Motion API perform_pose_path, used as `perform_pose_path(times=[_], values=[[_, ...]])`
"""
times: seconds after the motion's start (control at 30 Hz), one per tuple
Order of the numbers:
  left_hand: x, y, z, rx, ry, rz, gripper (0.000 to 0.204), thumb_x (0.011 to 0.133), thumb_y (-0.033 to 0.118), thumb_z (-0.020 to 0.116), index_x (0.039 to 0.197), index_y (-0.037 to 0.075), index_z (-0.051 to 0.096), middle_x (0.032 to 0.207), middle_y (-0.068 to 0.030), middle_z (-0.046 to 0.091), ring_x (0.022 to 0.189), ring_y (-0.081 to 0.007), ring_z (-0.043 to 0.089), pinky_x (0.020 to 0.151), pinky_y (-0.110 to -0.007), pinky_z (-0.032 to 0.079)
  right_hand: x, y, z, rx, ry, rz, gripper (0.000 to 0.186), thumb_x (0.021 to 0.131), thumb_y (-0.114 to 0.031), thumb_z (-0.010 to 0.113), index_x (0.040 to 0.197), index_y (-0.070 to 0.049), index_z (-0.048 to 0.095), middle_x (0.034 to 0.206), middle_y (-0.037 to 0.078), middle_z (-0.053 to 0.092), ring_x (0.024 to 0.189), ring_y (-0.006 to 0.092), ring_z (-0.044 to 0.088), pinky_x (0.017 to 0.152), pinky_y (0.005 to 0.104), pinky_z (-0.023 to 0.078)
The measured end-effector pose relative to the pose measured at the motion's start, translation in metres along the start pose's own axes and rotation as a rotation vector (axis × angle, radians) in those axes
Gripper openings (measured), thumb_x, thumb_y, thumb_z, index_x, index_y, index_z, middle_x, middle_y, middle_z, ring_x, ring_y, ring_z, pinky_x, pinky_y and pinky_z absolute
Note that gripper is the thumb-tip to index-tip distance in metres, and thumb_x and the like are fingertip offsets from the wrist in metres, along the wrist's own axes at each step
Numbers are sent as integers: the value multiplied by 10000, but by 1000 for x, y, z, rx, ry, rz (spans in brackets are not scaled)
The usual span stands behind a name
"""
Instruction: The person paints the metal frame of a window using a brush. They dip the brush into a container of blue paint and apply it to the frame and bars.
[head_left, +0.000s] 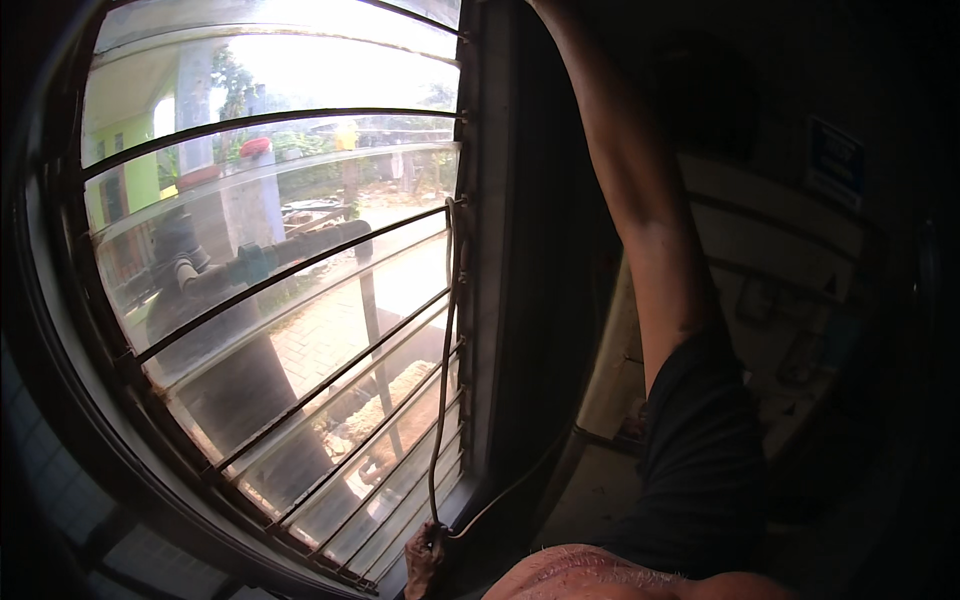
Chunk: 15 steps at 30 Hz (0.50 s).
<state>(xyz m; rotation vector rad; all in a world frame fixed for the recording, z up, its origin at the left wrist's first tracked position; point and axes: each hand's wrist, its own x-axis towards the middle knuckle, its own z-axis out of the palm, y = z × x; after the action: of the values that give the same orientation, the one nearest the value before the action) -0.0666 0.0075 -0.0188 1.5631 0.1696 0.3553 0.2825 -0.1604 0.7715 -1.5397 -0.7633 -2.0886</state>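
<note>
Apparently cable-handling step: left hand [422, 568], bottom centre of frame, fingers look curled closed on dark cable [441, 400], which hangs along right side of louvred window [300, 268]. Right arm [648, 220] exits top edge; its fingers out of frame, can't tell. Next move likely calls for controlled slack.

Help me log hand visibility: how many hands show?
1: the left hand, at the lower edge, holding the dark cord. The right hand is out of frame; the right arm runs off the top.
</note>
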Motion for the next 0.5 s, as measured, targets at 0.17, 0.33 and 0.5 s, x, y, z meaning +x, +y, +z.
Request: perform_pose_path(times=[0.17, 0.33, 0.5], values=[[10, -61, -7, 6, 90, 158, 168, 985, 142, 597, 892, 7, 632, 754, -85, 675, 736, -157, 671, 704, -303, 545, -5, 0, 7, 31, 6, 8, 162, 736, -117, 598, 747, 29, 667, 736, 224, 660, 692, 385, 645, 648, 492, 493], [-3, -15, 0, 110, 56, 141, 152, 980, 85, 570, 904, -8, 662, 762, -88, 673, 695, -143, 637, 653, -282, 495, -2, -2, 7, 22, 0, -8, 160, 735, -112, 595, 742, 31, 666, 733, 224, 660, 685, 384, 644, 642, 492, 491], [0, -31, -2, 87, 68, 121, 148, 979, 83, 571, 909, -9, 665, 767, -91, 677, 697, -145, 638, 654, -283, 496, 0, -4, 9, 32, 10, -11, 157, 734, -107, 592, 736, 32, 665, 729, 224, 659, 678, 382, 643, 635, 493, 489]])
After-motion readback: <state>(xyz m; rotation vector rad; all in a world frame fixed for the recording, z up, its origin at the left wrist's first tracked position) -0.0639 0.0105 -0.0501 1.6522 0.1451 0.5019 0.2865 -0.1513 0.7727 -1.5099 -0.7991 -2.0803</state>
